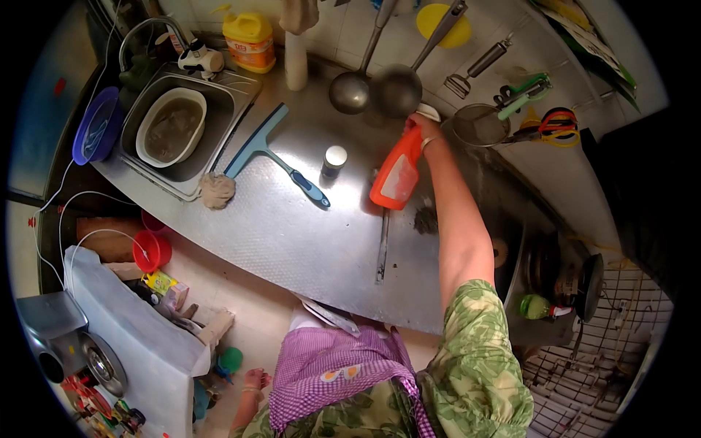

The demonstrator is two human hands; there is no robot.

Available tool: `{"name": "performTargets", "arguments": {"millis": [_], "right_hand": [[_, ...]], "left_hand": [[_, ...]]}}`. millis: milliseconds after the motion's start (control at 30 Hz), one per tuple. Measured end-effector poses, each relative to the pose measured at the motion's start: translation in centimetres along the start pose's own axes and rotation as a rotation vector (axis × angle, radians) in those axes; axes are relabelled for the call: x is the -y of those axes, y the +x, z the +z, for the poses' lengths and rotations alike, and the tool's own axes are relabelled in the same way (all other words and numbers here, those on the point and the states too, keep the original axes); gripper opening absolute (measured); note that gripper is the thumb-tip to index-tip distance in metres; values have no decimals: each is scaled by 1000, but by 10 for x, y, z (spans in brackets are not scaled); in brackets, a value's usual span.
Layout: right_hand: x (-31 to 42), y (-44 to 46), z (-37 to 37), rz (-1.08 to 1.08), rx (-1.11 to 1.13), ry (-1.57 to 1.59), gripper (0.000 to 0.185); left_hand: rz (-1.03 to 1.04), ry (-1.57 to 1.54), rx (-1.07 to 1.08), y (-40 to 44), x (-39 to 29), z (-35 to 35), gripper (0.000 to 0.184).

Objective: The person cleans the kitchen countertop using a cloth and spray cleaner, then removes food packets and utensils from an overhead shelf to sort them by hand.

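Note:
My right hand [423, 128] is closed round the neck of a red-orange spray bottle [396, 175] with a pale label, held tilted over the steel counter [292, 241]. Left of it a small jar with a white lid [334, 161] stands upright. A blue squeegee [257, 150] lies farther left, its head by a beige cloth [217, 190] at the sink's edge. Dark scraps [426, 220] lie beside my right forearm. Down at my side, left of the purple checked apron [336, 365], my left hand [255, 379] hangs with its fingers loosely curled; no object shows in it.
The sink [226, 109] at the back left holds a white basin [197, 139]. A yellow jug [249, 42] stands behind it. Ladles [350, 93], a strainer [480, 124] and scissors [558, 128] hang along the wall. Pans [588, 288] and a green bottle [535, 306] are at the right.

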State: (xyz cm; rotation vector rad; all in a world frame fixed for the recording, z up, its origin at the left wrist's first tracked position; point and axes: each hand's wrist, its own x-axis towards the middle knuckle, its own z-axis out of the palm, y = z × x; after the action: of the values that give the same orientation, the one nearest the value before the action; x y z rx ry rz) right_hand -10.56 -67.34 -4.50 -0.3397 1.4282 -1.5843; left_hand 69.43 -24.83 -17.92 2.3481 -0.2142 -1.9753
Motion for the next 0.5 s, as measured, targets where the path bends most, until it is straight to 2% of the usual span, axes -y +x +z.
{"name": "performTargets", "arguments": {"millis": [67, 267, 367, 467, 500], "right_hand": [[-1, 9, 4, 66, 89, -22, 14], [12, 1, 24, -68, 36, -48, 16], [-8, 57, 7, 50, 4, -58, 14], [12, 40, 43, 240, 96, -62, 16], [14, 43, 48, 228, 116, -47, 16]], "left_hand": [[4, -10, -2, 4, 1, 1, 20], [13, -13, 14, 11, 15, 6, 19], [12, 5, 19, 10, 23, 11, 19], [11, 28, 15, 11, 31, 13, 19], [13, 35, 13, 11, 34, 13, 19]]}}
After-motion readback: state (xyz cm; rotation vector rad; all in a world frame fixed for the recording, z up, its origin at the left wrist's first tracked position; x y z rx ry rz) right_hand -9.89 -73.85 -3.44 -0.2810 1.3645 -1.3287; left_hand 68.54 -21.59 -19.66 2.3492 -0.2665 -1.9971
